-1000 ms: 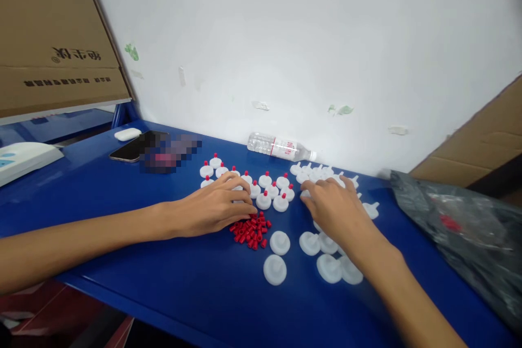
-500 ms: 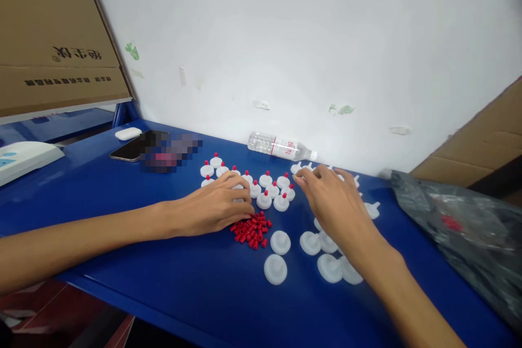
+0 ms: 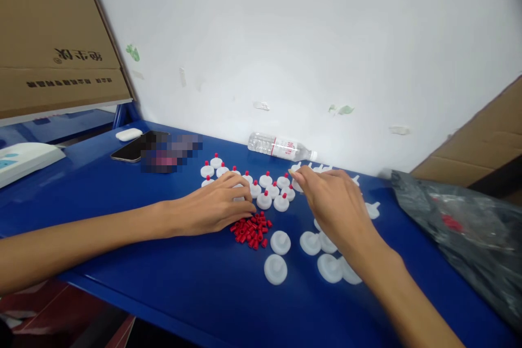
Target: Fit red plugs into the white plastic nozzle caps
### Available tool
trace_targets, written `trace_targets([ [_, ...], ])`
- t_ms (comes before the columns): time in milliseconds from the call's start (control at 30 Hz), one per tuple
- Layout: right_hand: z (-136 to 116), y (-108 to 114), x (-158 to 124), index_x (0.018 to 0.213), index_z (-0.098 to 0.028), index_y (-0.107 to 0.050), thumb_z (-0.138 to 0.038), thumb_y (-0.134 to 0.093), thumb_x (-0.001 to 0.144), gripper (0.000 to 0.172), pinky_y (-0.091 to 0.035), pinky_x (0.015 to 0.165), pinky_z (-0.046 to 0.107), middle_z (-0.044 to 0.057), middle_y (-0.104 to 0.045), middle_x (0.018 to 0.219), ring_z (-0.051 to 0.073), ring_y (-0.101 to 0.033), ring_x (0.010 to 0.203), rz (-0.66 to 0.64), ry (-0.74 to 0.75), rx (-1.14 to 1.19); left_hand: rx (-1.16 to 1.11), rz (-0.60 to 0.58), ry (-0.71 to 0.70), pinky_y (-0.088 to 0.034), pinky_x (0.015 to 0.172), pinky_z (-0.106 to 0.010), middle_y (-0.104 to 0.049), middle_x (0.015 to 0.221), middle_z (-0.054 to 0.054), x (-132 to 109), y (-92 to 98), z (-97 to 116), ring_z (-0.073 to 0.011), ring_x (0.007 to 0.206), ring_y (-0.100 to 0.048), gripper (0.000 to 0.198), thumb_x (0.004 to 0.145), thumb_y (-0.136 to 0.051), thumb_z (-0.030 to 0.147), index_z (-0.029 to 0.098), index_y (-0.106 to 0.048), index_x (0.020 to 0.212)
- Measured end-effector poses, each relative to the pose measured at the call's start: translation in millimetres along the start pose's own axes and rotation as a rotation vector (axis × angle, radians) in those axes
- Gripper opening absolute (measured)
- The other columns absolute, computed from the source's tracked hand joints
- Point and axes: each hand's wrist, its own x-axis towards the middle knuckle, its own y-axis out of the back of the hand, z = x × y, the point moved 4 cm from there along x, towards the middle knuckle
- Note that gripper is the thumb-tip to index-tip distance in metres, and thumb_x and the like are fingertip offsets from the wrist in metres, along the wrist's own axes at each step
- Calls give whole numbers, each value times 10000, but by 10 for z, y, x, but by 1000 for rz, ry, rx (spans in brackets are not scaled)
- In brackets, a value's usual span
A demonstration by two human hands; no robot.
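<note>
While the left hand (image 3: 222,202) curls by red caps (image 3: 253,231), the right hand (image 3: 332,201) arches over white lids (image 3: 310,243).
Both grips unclear.

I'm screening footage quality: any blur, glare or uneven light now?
Head view: blocky pixelation overlaps the phone; head view: soft glints on the grey plastic bag; head view: bright wall, dimming at the upper right corner; head view: red caps fairly sharp, nearest white disc short on detail.
</note>
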Motion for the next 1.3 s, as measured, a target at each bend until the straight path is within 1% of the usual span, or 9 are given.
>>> trace_targets([
  [67, -4, 7, 1, 792, -221, -560, -427, -237, 1093, 488, -229, 577, 316, -28, -511, 477, 177, -457, 442, 12, -1, -9, -11, 3, -15, -393, 961, -383, -675, 1050, -74, -2, 10, -1, -247, 1096, -541, 160, 1030, -545, 201, 190, -692, 1091],
  [167, -16, 26, 4, 798, -220, -565, -410, -268, 1094, 460, -221, 574, 316, -16, -547, 504, 178, -486, 465, 17, -3, 18, -25, 21, -23, -396, 951, -378, -682, 1034, -72, 1, 28, 1, -245, 1093, -550, 133, 1017, -578, 206, 200, -707, 1049],
  [400, -37, 45, 20, 834, -205, -584, -383, -281, 1098, 439, -282, 611, 316, 10, -627, 633, 160, -527, 528, -29, -28, 121, -44, 32, -40, -400, 926, -380, -688, 1037, -68, 18, 52, 27, -244, 1085, -543, 127, 1012, -588, 202, 197, -714, 1021],
  [567, -29, 28, 20, 906, -211, -606, -388, -333, 1087, 373, -296, 610, 315, 12, -647, 710, 170, -563, 580, -51, -60, 172, -45, 23, -35, -400, 921, -374, -695, 1032, -66, 34, 62, 39, -240, 1082, -543, 136, 1014, -583, 196, 200, -719, 1013],
  [767, -48, 0, 10, 1080, -215, -622, -359, -387, 1077, 276, -365, 707, 345, 40, -678, 860, 209, -644, 735, -78, -56, 190, -45, -7, -34, -389, 937, -386, -689, 1070, -71, 25, 34, 19, -246, 1104, -531, 172, 1034, -543, 202, 207, -715, 1053],
  [933, -65, -10, 14, 1082, -220, -634, -353, -379, 1079, 287, -370, 703, 349, 42, -665, 867, 200, -625, 725, -83, -44, 189, -38, -22, -30, -387, 938, -385, -689, 1081, -69, 27, 37, 27, -245, 1106, -528, 190, 1036, -531, 183, 207, -720, 1041],
  [1133, -77, -7, 18, 1069, -227, -654, -345, -409, 1070, 272, -381, 676, 338, 49, -660, 885, 189, -617, 701, -76, -36, 187, -44, -7, -14, -396, 938, -384, -687, 1067, -70, 26, 30, 22, -242, 1106, -536, 150, 1021, -568, 195, 200, -718, 1031],
  [1233, -84, -1, 19, 1215, -262, -625, -327, -417, 1065, 265, -400, 659, 333, 68, -673, 960, 198, -634, 724, -48, -47, 175, -47, -9, -18, -394, 958, -389, -685, 1064, -71, 21, 28, 17, -242, 1107, -536, 150, 1024, -563, 199, 197, -713, 1038],
  [1300, -90, 7, 19, 1357, -288, -544, -313, -420, 1063, 320, -423, 664, 331, 75, -679, 996, 207, -649, 754, -26, -54, 180, -49, -4, -14, -396, 960, -386, -685, 1058, -73, 22, 37, 14, -241, 1102, -540, 141, 1019, -573, 201, 199, -714, 1030],
])
